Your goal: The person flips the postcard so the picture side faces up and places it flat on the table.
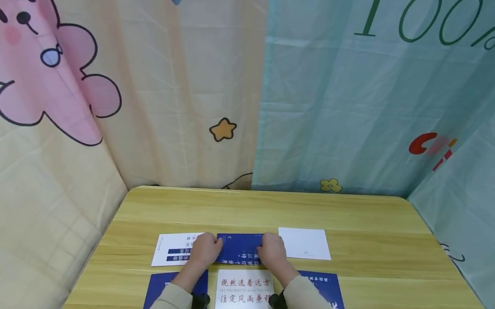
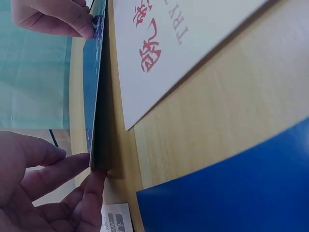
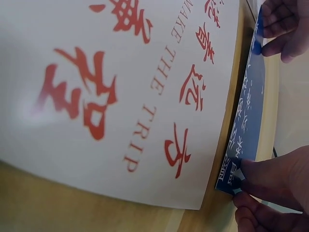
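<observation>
A dark blue card (image 1: 239, 248) printed with white characters is in the middle of the back row. My left hand (image 1: 206, 249) pinches its left end, and my right hand (image 1: 273, 250) pinches the opposite end between thumb and fingers. In the left wrist view the card is tilted, with a dark gap under its near edge. Just in front of it lies a white card (image 1: 244, 294) with red characters and a line of English print.
Around these lie a white card with blue bands (image 1: 167, 249), a mostly blank white card (image 1: 306, 243), and blue cards at front left (image 1: 157, 289) and front right (image 1: 328, 287), partly under my forearms. Curtains (image 1: 220, 77) hang behind the wooden table (image 1: 400, 281).
</observation>
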Motion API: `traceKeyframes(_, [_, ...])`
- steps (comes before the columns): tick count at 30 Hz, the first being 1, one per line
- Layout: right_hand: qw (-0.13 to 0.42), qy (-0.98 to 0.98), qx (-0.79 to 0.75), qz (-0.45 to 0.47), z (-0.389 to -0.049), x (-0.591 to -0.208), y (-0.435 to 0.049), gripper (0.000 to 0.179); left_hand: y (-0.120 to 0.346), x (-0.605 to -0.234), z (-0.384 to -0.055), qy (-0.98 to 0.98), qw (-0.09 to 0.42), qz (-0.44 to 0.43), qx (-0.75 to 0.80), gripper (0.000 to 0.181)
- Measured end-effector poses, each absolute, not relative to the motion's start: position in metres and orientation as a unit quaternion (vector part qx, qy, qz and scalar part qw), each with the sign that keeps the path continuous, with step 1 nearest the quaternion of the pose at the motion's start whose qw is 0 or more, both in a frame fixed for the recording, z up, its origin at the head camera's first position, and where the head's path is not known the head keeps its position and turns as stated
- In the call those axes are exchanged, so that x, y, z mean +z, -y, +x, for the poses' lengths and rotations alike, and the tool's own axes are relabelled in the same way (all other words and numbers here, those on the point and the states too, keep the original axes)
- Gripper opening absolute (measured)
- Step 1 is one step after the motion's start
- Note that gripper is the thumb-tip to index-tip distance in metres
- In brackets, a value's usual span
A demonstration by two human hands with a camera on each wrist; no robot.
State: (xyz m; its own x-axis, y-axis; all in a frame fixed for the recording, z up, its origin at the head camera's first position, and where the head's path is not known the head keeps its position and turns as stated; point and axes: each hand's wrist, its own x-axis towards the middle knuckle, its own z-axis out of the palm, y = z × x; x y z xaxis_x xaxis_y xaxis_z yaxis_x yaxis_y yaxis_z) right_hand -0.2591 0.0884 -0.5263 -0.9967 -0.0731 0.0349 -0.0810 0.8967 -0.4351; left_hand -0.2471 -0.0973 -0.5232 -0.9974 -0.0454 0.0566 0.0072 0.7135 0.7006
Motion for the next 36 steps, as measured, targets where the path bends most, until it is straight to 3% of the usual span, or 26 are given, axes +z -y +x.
traceKeyframes(25, [0.029,0.973,0.224,0.043,-0.258,-0.526,-0.091,0.019,0.087,-0.527,-0.242,0.935,0.051,0.001,-0.350,0.047])
traceKeyframes(28, [0.038,0.974,0.218,0.051,-0.258,-0.525,-0.093,0.023,0.082,-0.529,-0.243,0.928,0.059,-0.008,-0.368,0.042])
traceKeyframes(32, [0.051,0.972,0.223,0.053,-0.257,-0.524,-0.100,0.033,0.074,-0.533,-0.243,0.902,0.086,-0.016,-0.423,0.018])
traceKeyframes(36, [0.060,0.969,0.237,0.038,-0.258,-0.522,-0.111,0.046,0.064,-0.537,-0.244,0.873,0.093,-0.019,-0.479,0.021])
